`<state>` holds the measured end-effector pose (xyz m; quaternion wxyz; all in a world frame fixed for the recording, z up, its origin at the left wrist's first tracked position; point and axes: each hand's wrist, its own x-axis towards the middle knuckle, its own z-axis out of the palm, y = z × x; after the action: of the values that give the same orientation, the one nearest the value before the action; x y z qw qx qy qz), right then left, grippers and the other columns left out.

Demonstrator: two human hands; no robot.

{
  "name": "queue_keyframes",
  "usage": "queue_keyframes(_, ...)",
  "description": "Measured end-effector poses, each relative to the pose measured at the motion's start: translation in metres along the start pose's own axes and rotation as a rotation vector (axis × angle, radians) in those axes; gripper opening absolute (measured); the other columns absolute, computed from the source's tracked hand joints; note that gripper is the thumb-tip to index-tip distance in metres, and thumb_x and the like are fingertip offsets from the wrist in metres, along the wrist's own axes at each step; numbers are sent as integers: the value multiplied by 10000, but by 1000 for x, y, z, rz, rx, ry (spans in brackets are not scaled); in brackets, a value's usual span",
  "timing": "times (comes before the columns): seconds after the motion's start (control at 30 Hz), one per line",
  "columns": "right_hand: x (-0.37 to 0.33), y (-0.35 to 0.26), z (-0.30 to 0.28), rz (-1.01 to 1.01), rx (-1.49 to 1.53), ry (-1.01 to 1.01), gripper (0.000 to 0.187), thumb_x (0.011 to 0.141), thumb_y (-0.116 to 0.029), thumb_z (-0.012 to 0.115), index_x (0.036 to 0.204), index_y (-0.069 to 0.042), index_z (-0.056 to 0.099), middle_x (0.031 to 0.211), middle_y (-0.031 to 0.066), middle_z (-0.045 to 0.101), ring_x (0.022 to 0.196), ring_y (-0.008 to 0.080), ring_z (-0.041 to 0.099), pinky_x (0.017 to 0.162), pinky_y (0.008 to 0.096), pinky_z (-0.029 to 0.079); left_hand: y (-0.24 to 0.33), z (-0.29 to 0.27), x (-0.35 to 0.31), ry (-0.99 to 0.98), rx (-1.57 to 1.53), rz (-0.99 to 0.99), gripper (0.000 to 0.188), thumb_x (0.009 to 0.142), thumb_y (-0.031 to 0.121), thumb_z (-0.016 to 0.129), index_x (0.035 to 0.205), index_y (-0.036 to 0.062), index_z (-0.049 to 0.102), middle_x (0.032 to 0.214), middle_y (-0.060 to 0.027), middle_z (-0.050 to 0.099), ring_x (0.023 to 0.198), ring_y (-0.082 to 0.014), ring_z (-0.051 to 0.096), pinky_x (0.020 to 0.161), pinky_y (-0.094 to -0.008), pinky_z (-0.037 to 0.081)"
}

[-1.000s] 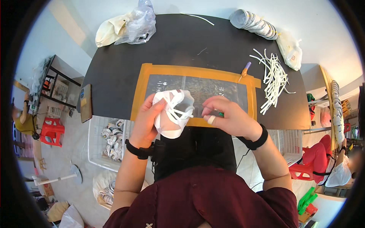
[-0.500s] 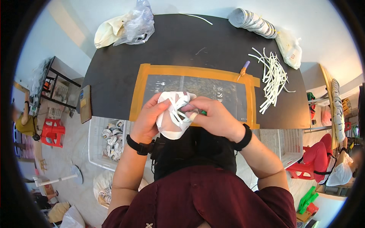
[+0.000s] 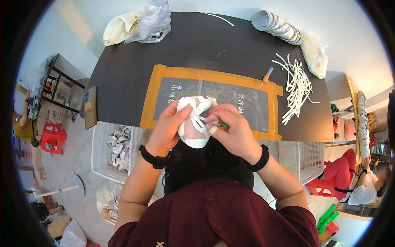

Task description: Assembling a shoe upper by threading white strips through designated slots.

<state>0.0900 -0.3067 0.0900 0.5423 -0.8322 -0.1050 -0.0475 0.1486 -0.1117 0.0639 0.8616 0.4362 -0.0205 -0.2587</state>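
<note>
A white shoe upper (image 3: 196, 139) with sheer panels and crossed white laces (image 3: 199, 110) is held up in front of me, above the near edge of the table. My left hand (image 3: 168, 125) grips its left side, thumb on top near the laces. My right hand (image 3: 231, 131) is pinched at the upper's right side, fingertips by the laces. A small green end (image 3: 226, 126) of what looks like a thin tool shows in its grip; the fingers hide the rest. One right finger wears a pale wrap.
On the dark table (image 3: 189, 45) lies a taped-down clear sheet (image 3: 214, 88). Loose white laces (image 3: 297, 88), a purple-handled awl (image 3: 266, 76), stacked white pieces (image 3: 275, 26), bags (image 3: 150, 24) and a phone (image 3: 91, 108) surround it. White crates (image 3: 109, 173) stand below.
The upper has turned slightly and shifted right in my left hand. My right hand has moved a little right and down, fingers still pinched by the laces.
</note>
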Motion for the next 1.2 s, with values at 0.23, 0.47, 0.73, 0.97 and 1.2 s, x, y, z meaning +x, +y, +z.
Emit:
queue_keyframes(0.23,-5,13,13,-75,50,-13,161,822,-14,714,973,-55,676,1110,64,581,939,169,603,813,314,519,-3,10,-7,53,50,143,320,983,128,566,1278,21,503,1232,-89,579,1125,-165,571,954,-327,483)
queue_keyframes(0.47,8,10,22,-40,65,163,109,832,-19,686,934,-38,650,1070,94,582,911,206,617,779,299,509,-43,22,-44,340,261,432,276,958,95,579,1207,62,466,1239,-72,514,1117,-152,541,935,-281,471)
queue_keyframes(0.73,12,8,44,-10,77,373,72,876,-35,666,926,-11,619,1127,122,547,905,193,591,771,293,502,-49,22,-51,348,62,277,344,952,61,599,1253,11,440,1228,-94,528,1060,-120,545,881,-258,476)
queue_keyframes(0.97,10,15,67,72,348,410,81,926,-73,644,969,-23,597,1175,88,512,970,156,560,801,281,502,-47,23,-21,287,537,538,240,979,111,583,1177,-25,592,1074,-76,653,931,-113,605,789,-280,495)
queue_keyframes(1.2,10,7,59,354,965,259,55,965,-94,608,955,-43,589,1193,26,462,964,146,577,741,321,580,-41,20,-14,276,466,568,243,976,116,587,1173,-27,589,1031,-67,666,887,-100,612,751,-269,506)
